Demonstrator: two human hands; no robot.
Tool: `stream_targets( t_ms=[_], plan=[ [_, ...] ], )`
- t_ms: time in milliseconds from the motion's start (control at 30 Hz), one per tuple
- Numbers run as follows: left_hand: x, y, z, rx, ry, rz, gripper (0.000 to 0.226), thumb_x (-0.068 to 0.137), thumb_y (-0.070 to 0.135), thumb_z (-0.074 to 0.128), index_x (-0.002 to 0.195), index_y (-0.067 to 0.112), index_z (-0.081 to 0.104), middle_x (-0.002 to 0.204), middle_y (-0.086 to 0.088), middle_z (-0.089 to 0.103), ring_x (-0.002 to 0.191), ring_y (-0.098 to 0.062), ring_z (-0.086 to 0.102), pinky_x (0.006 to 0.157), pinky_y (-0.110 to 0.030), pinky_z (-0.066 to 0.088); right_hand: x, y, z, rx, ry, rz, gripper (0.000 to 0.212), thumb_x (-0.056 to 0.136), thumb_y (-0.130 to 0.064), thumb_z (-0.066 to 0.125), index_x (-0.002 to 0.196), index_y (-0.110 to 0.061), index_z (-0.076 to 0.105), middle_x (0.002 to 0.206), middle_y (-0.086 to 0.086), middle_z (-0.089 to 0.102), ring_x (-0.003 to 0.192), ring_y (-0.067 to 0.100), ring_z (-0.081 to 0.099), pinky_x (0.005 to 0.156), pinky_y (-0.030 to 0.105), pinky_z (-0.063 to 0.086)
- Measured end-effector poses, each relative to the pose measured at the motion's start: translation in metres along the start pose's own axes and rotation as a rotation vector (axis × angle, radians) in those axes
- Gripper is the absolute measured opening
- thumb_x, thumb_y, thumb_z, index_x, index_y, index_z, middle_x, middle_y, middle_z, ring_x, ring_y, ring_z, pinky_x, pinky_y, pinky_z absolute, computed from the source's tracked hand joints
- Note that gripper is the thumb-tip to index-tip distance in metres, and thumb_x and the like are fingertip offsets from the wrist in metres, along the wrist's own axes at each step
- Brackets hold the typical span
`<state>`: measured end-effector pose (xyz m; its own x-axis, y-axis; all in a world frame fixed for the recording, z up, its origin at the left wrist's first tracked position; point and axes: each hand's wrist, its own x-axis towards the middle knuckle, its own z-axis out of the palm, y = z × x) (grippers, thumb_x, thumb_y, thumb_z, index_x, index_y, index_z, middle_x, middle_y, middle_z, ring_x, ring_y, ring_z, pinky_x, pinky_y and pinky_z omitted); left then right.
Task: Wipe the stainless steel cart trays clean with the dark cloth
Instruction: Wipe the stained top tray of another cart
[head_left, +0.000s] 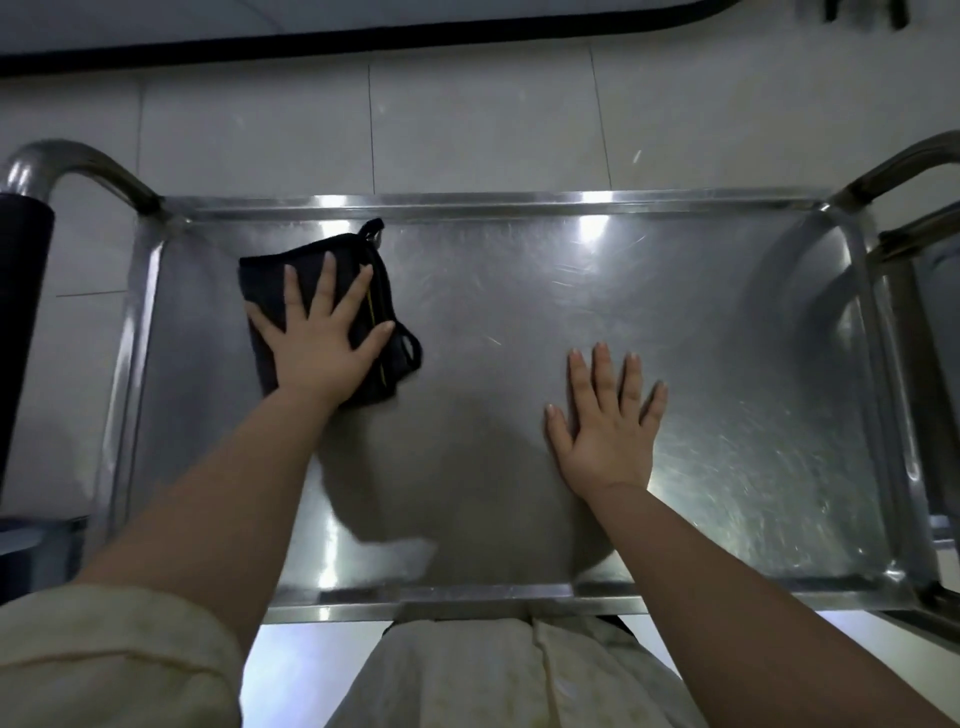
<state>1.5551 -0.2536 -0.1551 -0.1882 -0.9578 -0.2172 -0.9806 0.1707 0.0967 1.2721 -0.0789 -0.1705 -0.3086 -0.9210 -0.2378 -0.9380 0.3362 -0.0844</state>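
Steel tray (519, 208) under you is slick, so keep your left hand (317, 338) spread flat on the soft, limp cloth (265, 280) at upper left, right hand (608, 421) splayed bare.

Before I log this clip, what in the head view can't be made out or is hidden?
- The tray under the dark cloth: hidden by the cloth and the left hand, so its cleanliness there is unknown.
- Tray surface under the right hand: covered by the flat palm.
- Lower trays: blocked by the top tray.
- Black object at the left edge: cut off, unidentifiable.
- Near rim centre: hidden by the person's clothing.
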Motion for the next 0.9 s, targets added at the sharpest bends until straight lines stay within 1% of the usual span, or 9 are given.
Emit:
stream_targets(
  t_ms=[100, 200, 267, 367, 467, 600, 700, 767, 900],
  plan=[
    [-0.005, 0.051, 0.008, -0.003, -0.009, 0.093, 0.072, 0.083, 0.082, 0.011, 0.148, 0.056, -0.003, 0.162, 0.013, -0.010, 0.148, -0.031, -0.015, 0.106, -0.073, -0.010, 0.000, -0.001, 0.002, -0.007, 0.011, -0.005, 0.068, 0.095, -0.061, 0.012, 0.155, -0.032, -0.002, 0.163, -0.002, -0.006, 0.148, 0.029, -0.013, 0.116, 0.061, -0.005],
    [-0.004, 0.113, 0.017, -0.002, -0.018, 0.204, 0.072, 0.082, 0.081, 0.011, 0.148, 0.056, -0.003, 0.163, 0.013, -0.009, 0.148, -0.032, -0.015, 0.103, -0.073, -0.014, -0.001, -0.002, 0.002, 0.013, 0.033, -0.012, 0.067, 0.096, -0.058, 0.017, 0.156, -0.030, 0.004, 0.164, 0.000, 0.000, 0.149, 0.031, -0.008, 0.115, 0.062, -0.001],
    [0.010, 0.147, 0.017, 0.005, -0.023, 0.278, 0.071, 0.083, 0.080, 0.010, 0.148, 0.054, -0.002, 0.163, 0.012, -0.007, 0.148, -0.031, -0.014, 0.104, -0.073, -0.015, -0.003, -0.002, 0.003, 0.016, 0.045, -0.016, 0.067, 0.096, -0.057, 0.016, 0.156, -0.028, 0.004, 0.164, 0.000, 0.000, 0.149, 0.031, -0.007, 0.115, 0.063, 0.001],
    [0.045, 0.174, 0.010, 0.023, -0.042, 0.359, 0.071, 0.084, 0.079, 0.011, 0.149, 0.053, 0.002, 0.164, 0.010, -0.005, 0.148, -0.031, -0.013, 0.103, -0.073, -0.014, -0.002, 0.000, 0.003, 0.007, 0.048, -0.018, 0.068, 0.096, -0.059, 0.014, 0.156, -0.028, 0.002, 0.164, -0.001, -0.003, 0.149, 0.029, -0.008, 0.116, 0.062, 0.002],
    [0.065, 0.183, 0.006, 0.046, -0.049, 0.391, 0.071, 0.083, 0.079, 0.013, 0.149, 0.053, 0.004, 0.164, 0.010, -0.004, 0.148, -0.030, -0.013, 0.104, -0.074, -0.012, 0.000, 0.001, 0.002, 0.010, 0.051, -0.011, 0.068, 0.096, -0.062, 0.013, 0.155, -0.031, 0.002, 0.164, -0.003, -0.002, 0.149, 0.027, -0.008, 0.117, 0.060, 0.001],
    [0.059, 0.175, 0.005, 0.025, -0.027, 0.389, 0.071, 0.084, 0.080, 0.014, 0.149, 0.053, 0.007, 0.164, 0.010, -0.001, 0.149, -0.028, -0.010, 0.106, -0.072, -0.009, 0.000, 0.002, 0.000, 0.004, 0.042, -0.007, 0.069, 0.095, -0.063, 0.016, 0.155, -0.033, 0.004, 0.163, -0.004, 0.000, 0.149, 0.026, -0.010, 0.117, 0.058, -0.001],
    [0.056, 0.146, -0.001, 0.020, -0.047, 0.357, 0.071, 0.084, 0.080, 0.014, 0.149, 0.054, 0.005, 0.163, 0.012, -0.003, 0.149, -0.026, -0.011, 0.108, -0.071, -0.008, -0.001, 0.001, -0.001, 0.001, 0.024, -0.007, 0.068, 0.094, -0.062, 0.018, 0.155, -0.035, 0.004, 0.163, -0.005, 0.001, 0.149, 0.025, -0.012, 0.117, 0.057, -0.004],
    [0.056, 0.109, -0.004, 0.011, -0.038, 0.305, 0.071, 0.083, 0.082, 0.015, 0.148, 0.056, 0.004, 0.163, 0.014, -0.004, 0.149, -0.024, -0.011, 0.109, -0.070, -0.005, -0.001, 0.001, -0.002, 0.000, 0.011, -0.001, 0.067, 0.094, -0.062, 0.018, 0.155, -0.036, 0.003, 0.163, -0.006, 0.000, 0.149, 0.024, -0.013, 0.117, 0.057, -0.005],
    [0.057, 0.005, -0.007, -0.024, -0.010, 0.190, 0.070, 0.082, 0.085, 0.016, 0.146, 0.060, 0.004, 0.163, 0.017, -0.002, 0.150, -0.022, -0.008, 0.110, -0.069, -0.003, -0.001, -0.001, -0.003, -0.024, -0.009, -0.005, 0.066, 0.095, -0.062, 0.013, 0.154, -0.037, -0.003, 0.163, -0.004, -0.004, 0.148, 0.025, -0.016, 0.117, 0.056, -0.009]
  ],
)
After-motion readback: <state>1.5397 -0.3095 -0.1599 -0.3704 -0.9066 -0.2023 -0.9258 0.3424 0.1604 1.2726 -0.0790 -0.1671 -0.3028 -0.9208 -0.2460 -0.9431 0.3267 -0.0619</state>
